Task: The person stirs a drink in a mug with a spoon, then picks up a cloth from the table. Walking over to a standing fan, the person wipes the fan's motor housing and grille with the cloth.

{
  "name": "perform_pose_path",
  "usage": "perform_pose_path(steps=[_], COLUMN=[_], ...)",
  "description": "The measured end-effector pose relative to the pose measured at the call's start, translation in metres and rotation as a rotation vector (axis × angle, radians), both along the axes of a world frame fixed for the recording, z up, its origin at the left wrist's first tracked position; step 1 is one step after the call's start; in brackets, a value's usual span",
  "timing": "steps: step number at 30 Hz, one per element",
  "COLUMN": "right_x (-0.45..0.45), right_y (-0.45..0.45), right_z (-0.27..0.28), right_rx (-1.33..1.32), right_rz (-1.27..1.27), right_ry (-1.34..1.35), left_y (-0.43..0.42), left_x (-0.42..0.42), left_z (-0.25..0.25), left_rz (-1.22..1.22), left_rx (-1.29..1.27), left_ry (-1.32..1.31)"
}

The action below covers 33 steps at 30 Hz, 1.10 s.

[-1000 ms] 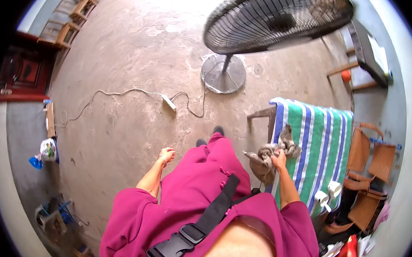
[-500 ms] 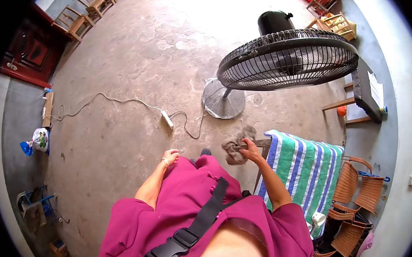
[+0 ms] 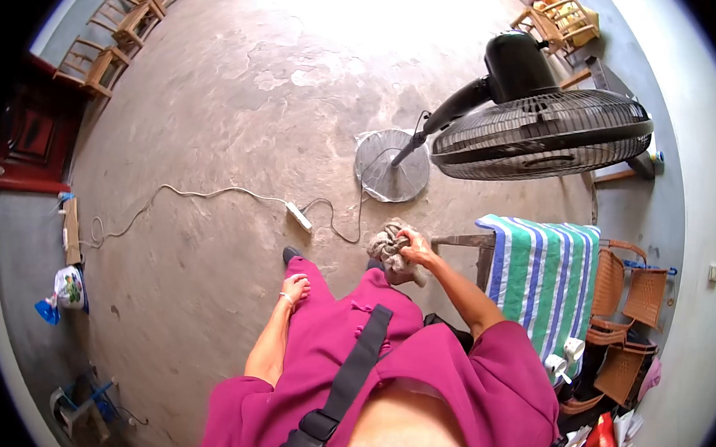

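Note:
My right hand (image 3: 414, 248) grips a crumpled grey-brown cloth (image 3: 391, 251), which hangs in front of my right leg, left of the covered table. My left hand (image 3: 296, 287) is closed near my left thigh, and whether anything is inside it is hidden. A green, white and blue striped cover (image 3: 541, 278) lies over the table at my right, with two white cups (image 3: 573, 348) at its near edge. Beyond the cloth stands a black fan (image 3: 543, 135) on a round, plastic-wrapped base (image 3: 392, 166).
A white power strip (image 3: 299, 217) and its cable lie on the floor ahead. Wicker chairs (image 3: 645, 298) stand right of the table. Wooden chairs (image 3: 131, 25) and a red door (image 3: 36, 130) are at the left. A plastic bag (image 3: 70, 286) sits by the left wall.
The cloth in my right hand has moved left, off the striped cover and over the floor. My feet have shifted apart, and the fan appears further right with its motor housing showing.

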State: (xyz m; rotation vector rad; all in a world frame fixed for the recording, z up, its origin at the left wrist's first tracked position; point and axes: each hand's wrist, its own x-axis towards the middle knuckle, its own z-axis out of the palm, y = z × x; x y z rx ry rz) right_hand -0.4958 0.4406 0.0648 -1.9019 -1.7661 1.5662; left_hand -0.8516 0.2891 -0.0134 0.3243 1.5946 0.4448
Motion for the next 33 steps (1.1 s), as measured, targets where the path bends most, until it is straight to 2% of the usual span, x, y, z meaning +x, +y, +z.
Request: perform_pose_path(steps=[2,3,4,8,10,11,15,16,18,24,26,28,29,31,33], right_x=[-0.028,-0.045,-0.065,-0.100,-0.107,-0.106,-0.090,-0.093,-0.109,-0.134,-0.154,-0.167,-0.172,-0.176,-0.177], right_y=[0.014,0.022,0.030,0.043,0.041,0.036,0.027,0.028,0.038,0.102,0.145,0.187,0.207,0.252,0.287], right_z=[-0.013,-0.011,0.014,-0.011,-0.010,-0.002,-0.011,-0.001,0.029,-0.033,-0.028,-0.039,-0.061,-0.048,-0.045], right_rx=[0.168,0.145,0.102,0.263,0.189,0.140,-0.042,-0.021,-0.151,-0.038,0.007,0.194,0.282,0.271,0.311], right_rz=[0.029,-0.013,-0.049,-0.152,-0.235,-0.207,-0.164,-0.147,-0.217,-0.205,-0.160,-0.144,-0.193,-0.224,-0.327], right_ry=[0.016,0.033,0.052,0.066,-0.014,-0.169,-0.391,-0.380,-0.439,-0.370,-0.345,-0.318,-0.308,-0.250,-0.219], left_y=[0.006,0.003,0.003,-0.004,-0.008,-0.010,-0.008,-0.002,0.014,0.115,0.160,0.209,0.236,0.289,0.338], left_x=[-0.043,-0.070,-0.090,-0.165,-0.196,-0.210,-0.241,-0.245,-0.246,-0.234,-0.242,-0.259,-0.276,-0.310,-0.351], left_z=[0.003,-0.015,-0.013,-0.006,-0.012,-0.018,-0.025,-0.026,-0.029,-0.021,-0.024,-0.024,-0.034,-0.060,-0.116], left_rz=[0.117,0.145,0.180,0.210,0.190,0.181,0.171,0.158,0.128,-0.020,-0.091,-0.173,-0.223,-0.309,-0.214], left_rx=[0.027,0.023,0.001,-0.051,-0.072,-0.086,-0.122,-0.142,-0.176,-0.088,-0.037,0.037,0.029,0.008,-0.068], left_ry=[0.001,-0.004,0.027,0.091,0.104,0.116,0.116,0.114,0.086,-0.012,-0.014,0.012,0.011,0.017,0.033])
